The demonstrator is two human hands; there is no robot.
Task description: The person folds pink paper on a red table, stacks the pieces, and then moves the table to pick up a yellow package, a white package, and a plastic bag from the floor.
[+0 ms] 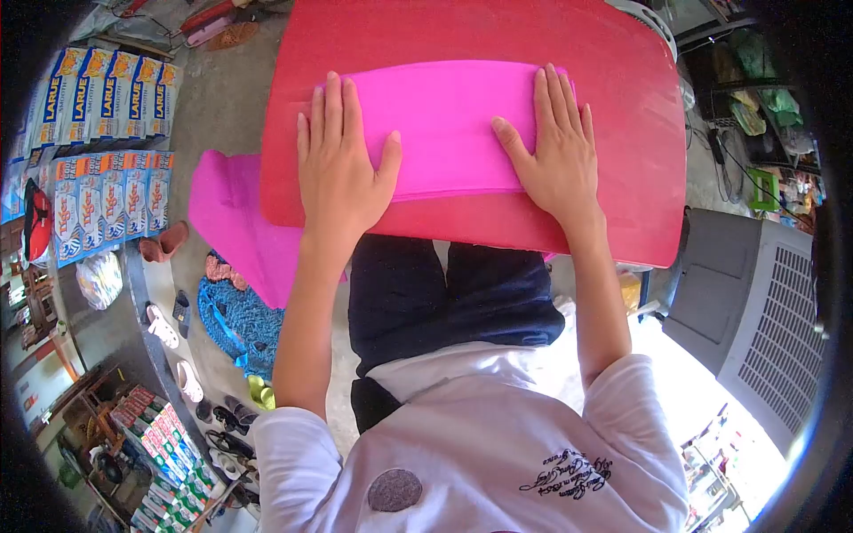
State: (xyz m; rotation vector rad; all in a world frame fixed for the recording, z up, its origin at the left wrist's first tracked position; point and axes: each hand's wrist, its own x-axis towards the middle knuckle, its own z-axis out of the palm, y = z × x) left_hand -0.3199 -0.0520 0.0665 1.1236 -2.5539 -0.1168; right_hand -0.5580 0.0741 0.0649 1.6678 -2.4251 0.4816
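A bright pink folded cloth (444, 133) lies flat across the red table (622, 178), its layered edges showing along the near side. My left hand (342, 173) rests flat on the cloth's left end, fingers stretched out and pointing away from me. On the right end, my right hand (560, 160) also presses flat, its thumb angled inward over the cloth. Both palms are down and nothing is gripped. More pink cloth (244, 213) hangs below the table's left edge, behind my left forearm.
Stacked beer cartons (111, 191) stand at the left. Shoes (187, 380) and a blue shaggy mat (235, 315) lie on the floor there. A grey slatted unit (773, 311) stands at the right, near shelves with bags (782, 107). My lap is right under the table's near edge.
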